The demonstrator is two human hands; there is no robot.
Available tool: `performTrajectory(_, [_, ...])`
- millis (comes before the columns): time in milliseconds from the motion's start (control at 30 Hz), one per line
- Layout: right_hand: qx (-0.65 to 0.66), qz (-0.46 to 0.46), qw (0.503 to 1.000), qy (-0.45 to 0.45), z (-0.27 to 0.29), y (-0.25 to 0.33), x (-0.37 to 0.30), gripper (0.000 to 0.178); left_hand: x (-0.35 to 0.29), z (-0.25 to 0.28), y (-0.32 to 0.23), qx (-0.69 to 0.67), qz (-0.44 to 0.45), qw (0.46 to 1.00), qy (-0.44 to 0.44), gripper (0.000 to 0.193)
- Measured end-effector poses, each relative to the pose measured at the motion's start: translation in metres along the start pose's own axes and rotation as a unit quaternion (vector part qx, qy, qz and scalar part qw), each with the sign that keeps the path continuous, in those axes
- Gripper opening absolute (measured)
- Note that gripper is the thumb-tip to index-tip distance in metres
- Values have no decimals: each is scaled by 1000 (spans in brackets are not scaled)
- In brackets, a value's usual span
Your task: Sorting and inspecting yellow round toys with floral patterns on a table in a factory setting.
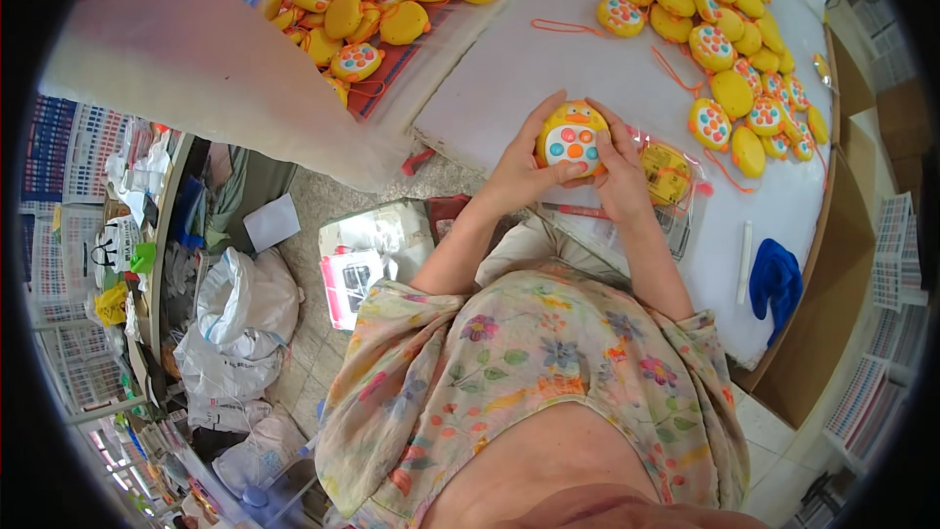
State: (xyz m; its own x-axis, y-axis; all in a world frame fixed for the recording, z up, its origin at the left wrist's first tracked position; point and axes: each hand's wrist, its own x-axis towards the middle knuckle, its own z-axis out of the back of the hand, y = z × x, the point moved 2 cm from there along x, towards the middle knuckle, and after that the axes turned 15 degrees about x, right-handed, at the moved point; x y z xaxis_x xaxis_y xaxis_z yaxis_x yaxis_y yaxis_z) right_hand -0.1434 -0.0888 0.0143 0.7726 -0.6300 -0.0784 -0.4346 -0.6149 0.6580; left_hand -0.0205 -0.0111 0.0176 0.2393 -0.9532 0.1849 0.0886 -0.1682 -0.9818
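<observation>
- Leftmost, shelving (73,147) packed with rows of small goods, curving along the rim of the view.
- Next, white plastic sacks (240,309), slumped together on the floor (313,191).
- To their right, a white-and-pink box (352,284), below the near left corner of my white table (509,78).
- Beyond the table's left edge, a loose heap of yellow toys (401,24), partly screened by clear plastic sheeting (196,69).
- My left hand (529,162), curved around one side of a chick-shaped toy (573,140), thumb across its lower front.
- The toy itself, upright at the table's near edge, its orange beak uppermost and its coloured buttons facing me.
- My right hand (622,171), closed about the opposite side, thumb on the front beside the buttons.
- Just right of that hand, a clear packet (666,174) containing a yellow piece, along the near edge.
- Towards the far right corner, a second heap (732,93) of similar toys, several with orange cords.
- Near the right edge, a slim white stick (745,264), then a crumpled blue item (775,279).
- Rightmost, outside that edge, a brown carton (832,304).
</observation>
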Motion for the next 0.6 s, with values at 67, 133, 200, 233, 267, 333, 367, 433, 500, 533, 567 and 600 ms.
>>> performTrajectory(67, [-68, 1, 998, 10, -1, -1, -1, 42, 1, 4, 4, -11, 29, 999, -17, 67])
performTrajectory(133, [-78, 4, 997, 18, -5, -4, -3, 42, 2, 7, 7, -23, 58, 998, -34, 57])
performTrajectory(200, [-88, 8, 996, 26, -5, -4, -3, 43, 3, 8, 7, 6, 48, 997, -58, 42])
performTrajectory(233, [-67, 3, 997, 40, -5, -4, -4, 45, 3, 8, 7, 6, 48, 997, -59, 42])
performTrajectory(267, [-46, -2, 997, 55, -5, -4, -4, 48, 3, 8, 7, 10, 41, 997, -64, 40])
performTrajectory(333, [-76, 10, 995, 59, -8, -4, -5, 49, 3, 9, 5, 14, 34, 997, -69, 38])
performTrajectory(367, [-107, 23, 992, 63, -10, -3, -5, 50, 3, 10, 2, -17, 55, 997, -60, 44])
performTrajectory(433, [-108, 19, 993, 44, -10, -4, -4, 49, 3, 9, -5, -47, 77, 995, -50, 51])
performTrajectory(500, [-109, 16, 994, 25, -10, -2, -3, 48, 0, 6, -13, 7, 31, 999, -19, 72])
performTrajectory(533, [-138, 21, 990, 12, -10, 0, -4, 48, 0, 7, -13, 7, 31, 999, -20, 72])
performTrajectory(567, [-167, 25, 986, -1, -10, 1, -4, 48, 0, 7, -12, 21, 44, 999, -14, 80])
performTrajectory(600, [-167, 25, 986, -1, -9, 0, -4, 48, 0, 7, -11, 34, 57, 998, -9, 88])
